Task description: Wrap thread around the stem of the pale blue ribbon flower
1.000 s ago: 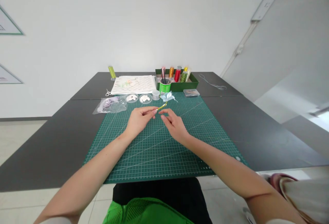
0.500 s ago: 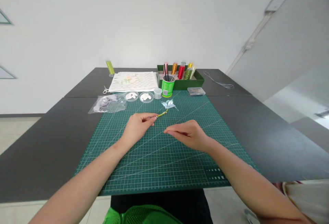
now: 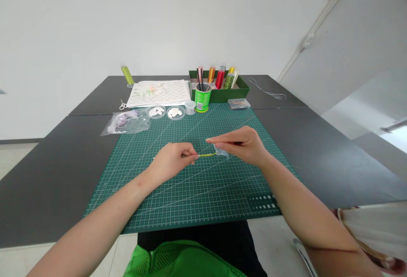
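My left hand (image 3: pixel 173 158) pinches the yellow-green stem (image 3: pixel 208 155) of an artificial flower between thumb and fingertips. The stem points right, lying nearly level above the cutting mat. At its far end the pale blue flower (image 3: pixel 221 152) is partly covered by my right hand (image 3: pixel 243 143). That hand is closed, with thumb and fingers drawn together at the tips, above and in front of the petals. Whatever is between its fingertips is too fine or too hidden to make out.
The green cutting mat (image 3: pixel 178 196) lies on a dark table. Toward the back are a plastic bag (image 3: pixel 127 122), two dishes of white pieces (image 3: pixel 176 112), a green can (image 3: pixel 202 98), a clear case (image 3: pixel 239 103), a green box (image 3: pixel 219 95) of thread spools, and white sheets (image 3: pixel 165 92).
My right hand has moved up and right, now in front of the flower. The stem has swung from slanting upward to nearly level, bringing the flower lower. The camera view has shifted slightly.
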The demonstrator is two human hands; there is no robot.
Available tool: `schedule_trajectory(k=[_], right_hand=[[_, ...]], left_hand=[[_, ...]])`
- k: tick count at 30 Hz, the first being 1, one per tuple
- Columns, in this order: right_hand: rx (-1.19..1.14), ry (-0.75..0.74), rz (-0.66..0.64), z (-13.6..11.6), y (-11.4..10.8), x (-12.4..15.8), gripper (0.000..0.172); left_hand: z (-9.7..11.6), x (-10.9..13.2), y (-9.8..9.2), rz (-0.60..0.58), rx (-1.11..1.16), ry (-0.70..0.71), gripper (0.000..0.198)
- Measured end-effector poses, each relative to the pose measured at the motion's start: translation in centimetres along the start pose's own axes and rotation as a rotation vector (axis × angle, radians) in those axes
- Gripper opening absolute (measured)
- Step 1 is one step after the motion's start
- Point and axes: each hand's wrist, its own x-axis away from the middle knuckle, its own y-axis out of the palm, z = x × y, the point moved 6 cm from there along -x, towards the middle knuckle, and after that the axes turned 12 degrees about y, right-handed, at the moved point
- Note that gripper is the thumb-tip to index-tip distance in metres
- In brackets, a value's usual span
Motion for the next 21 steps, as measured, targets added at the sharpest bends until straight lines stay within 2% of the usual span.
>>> schedule_trajectory(k=[7, 13, 21], right_hand=[[-0.008, 0.116, 0.081, 2.0, -0.9, -0.8, 0.021], [-0.039, 0.167, 0.078, 3.9, -0.5, -1.6, 0.021], [-0.013, 0.245, 0.070, 6.4, 0.1, -2.4, 0.025]], left_hand=[[1.4, 0.4, 1.2, -0.077, -0.150, 0.149, 0.010], [2.1, 0.6, 1.6, -0.095, -0.179, 0.213, 0.012], [2.6, 0.7, 0.8, 0.000, -0.124, 0.260, 0.009]])
